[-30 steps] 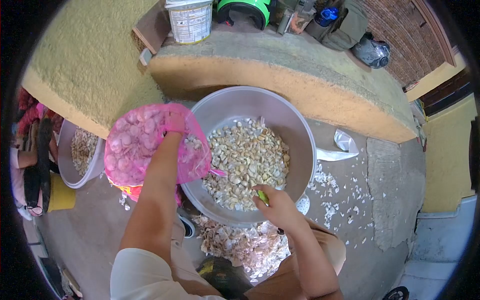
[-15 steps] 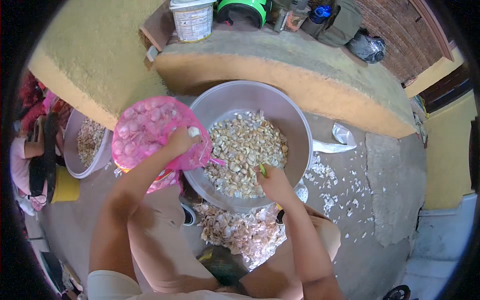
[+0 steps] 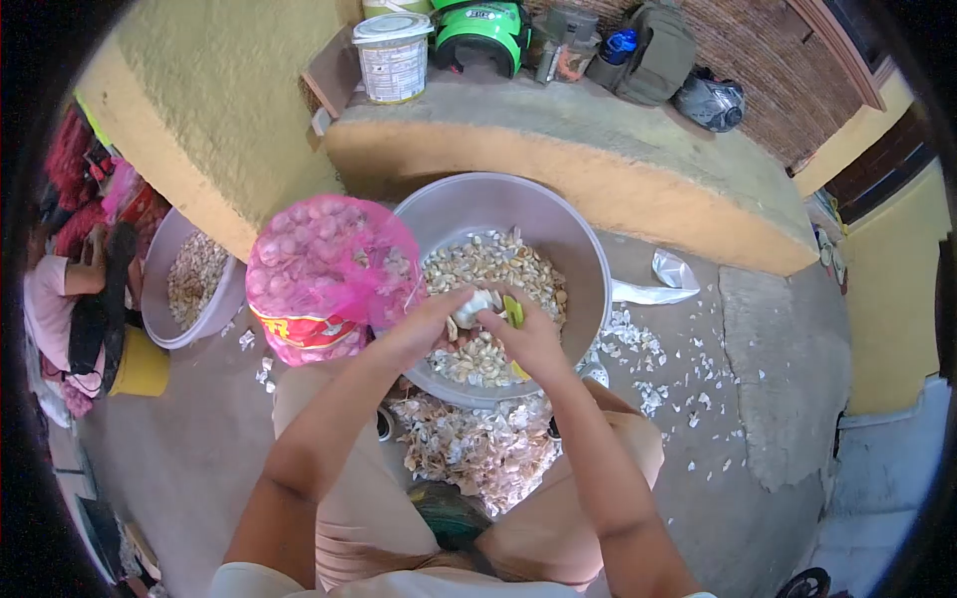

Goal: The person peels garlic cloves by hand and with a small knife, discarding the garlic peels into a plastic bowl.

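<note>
A white garlic bulb (image 3: 473,310) is held over the large tub (image 3: 604,259), which holds many loose garlic cloves (image 3: 488,261). My left hand (image 3: 435,321) has its fingers wrapped round the bulb. Against the bulb's right side is the thumb of my right hand (image 3: 523,337), whose fingers are closed on a small yellow-green tool (image 3: 512,311). The tool's blade cannot be made out. To the left of the tub stands a pink mesh bag (image 3: 324,261) full of garlic bulbs.
Peeled skins (image 3: 478,447) lie in a heap between my legs, with more scraps (image 3: 638,339) on the floor at right. A person (image 3: 55,299) sits at far left by another tub (image 3: 224,306) and a yellow bucket (image 3: 142,364). A ledge (image 3: 558,120) carries a white bucket (image 3: 392,68) and green helmet (image 3: 482,38).
My left hand has come out of the mesh bag with a bulb and moved right over the tub. My right hand has moved slightly up and left to meet it. The view has shifted a little.
</note>
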Motion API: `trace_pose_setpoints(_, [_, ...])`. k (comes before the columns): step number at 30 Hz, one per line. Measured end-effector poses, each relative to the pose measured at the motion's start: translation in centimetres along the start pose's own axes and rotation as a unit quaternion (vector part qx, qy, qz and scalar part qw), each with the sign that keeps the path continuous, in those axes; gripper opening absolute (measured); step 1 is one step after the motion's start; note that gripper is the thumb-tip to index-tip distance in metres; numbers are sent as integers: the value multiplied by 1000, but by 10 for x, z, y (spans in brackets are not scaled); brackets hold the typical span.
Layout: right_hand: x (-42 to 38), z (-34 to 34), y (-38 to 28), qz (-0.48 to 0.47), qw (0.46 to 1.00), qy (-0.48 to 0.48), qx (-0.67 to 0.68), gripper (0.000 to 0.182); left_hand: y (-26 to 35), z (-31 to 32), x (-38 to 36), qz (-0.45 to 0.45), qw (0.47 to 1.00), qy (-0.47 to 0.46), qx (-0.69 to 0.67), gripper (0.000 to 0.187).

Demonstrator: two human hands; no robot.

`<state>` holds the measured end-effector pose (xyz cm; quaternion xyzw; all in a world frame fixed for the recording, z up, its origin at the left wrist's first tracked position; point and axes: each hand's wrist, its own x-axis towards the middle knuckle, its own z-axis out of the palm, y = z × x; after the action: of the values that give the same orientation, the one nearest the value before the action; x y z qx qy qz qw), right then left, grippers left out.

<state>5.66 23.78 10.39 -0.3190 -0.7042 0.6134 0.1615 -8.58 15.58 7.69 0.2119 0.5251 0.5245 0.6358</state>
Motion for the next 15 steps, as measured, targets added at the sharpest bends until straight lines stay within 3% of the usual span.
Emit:
trace_pose_setpoints(1, [3, 1, 8, -5, 1000, 0, 1, 38, 0, 9, -1, 4, 999, 34, 18, 33])
trace_pose_setpoints(4, [12, -1, 23, 9, 1000, 15, 11, 40, 1, 12, 8, 4, 1000, 15, 2, 33])
trace_pose_setpoints(7, [13, -1, 23, 32, 996, 29, 75, 38, -10, 17, 24, 150, 962, 83, 213, 34])
trace_pose_setpoints(13, [16, -7, 24, 134, 936, -19, 324, 34, -25, 14, 46, 286, 912, 100, 275, 35])
trace_pose_setpoints(15, [17, -7, 22, 149, 919, -14, 366, 30, -21, 13, 43, 347, 851, 124, 374, 35])
